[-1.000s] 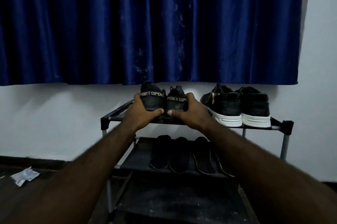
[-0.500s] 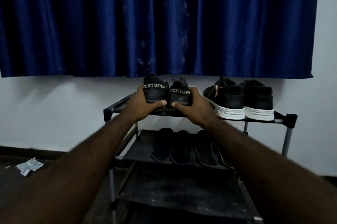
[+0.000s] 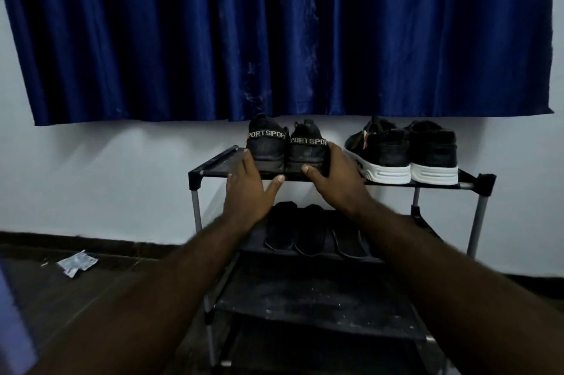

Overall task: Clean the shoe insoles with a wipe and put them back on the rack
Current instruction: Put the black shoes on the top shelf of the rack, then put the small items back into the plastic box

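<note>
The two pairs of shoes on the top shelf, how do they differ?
The SPORT pair is dark down to its soles; the white-soled pair has bright white soles. The SPORT pair carries lettered heel bands; the white-soled pair shows none. The left hand touches and the right hand holds the SPORT pair; the white-soled pair stands untouched. Both pairs have black uppers and stand heels outward on the top shelf.

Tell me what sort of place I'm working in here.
Probably a room in a home, at a shoe-storage corner: a shoe rack holding shoes and loose insoles, with a blue curtain hanging on the white wall behind.
</note>
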